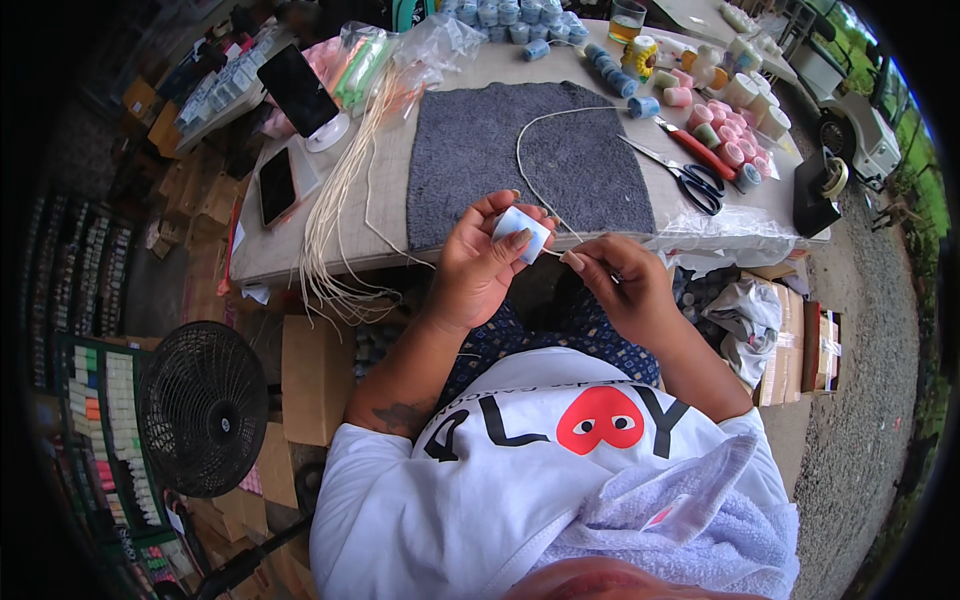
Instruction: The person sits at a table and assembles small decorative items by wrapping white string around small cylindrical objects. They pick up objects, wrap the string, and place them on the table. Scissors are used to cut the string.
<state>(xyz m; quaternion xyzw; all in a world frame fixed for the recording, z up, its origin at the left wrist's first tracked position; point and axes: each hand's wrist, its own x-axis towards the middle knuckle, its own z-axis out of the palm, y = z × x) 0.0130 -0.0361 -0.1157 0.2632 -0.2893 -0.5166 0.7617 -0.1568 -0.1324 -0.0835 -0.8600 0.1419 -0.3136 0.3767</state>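
Over the table's near edge, my left hand [465, 265] wraps its fingers and thumb around a small pale blue and white cylinder [508, 224], which looks like a candle. Just to the right, my right hand [630, 290] pinches a thin white cord [519, 150] between thumb and forefinger. One stretch of that cord runs up from my hands and curves in a loop across a dark grey towel [470, 125]. A short piece spans the gap between the cylinder and my right fingertips. How the cord meets the cylinder is hidden by my fingers.
Scissors [700, 188] and a red-handled tool [700, 148] lie right of the towel, near pink cylinders [733, 152]. Blue cylinders [610, 70] and a glass [627, 20] stand farther back. White cords [335, 215] hang over the left edge, beside phones [279, 188]. A fan [203, 408] stands lower left.
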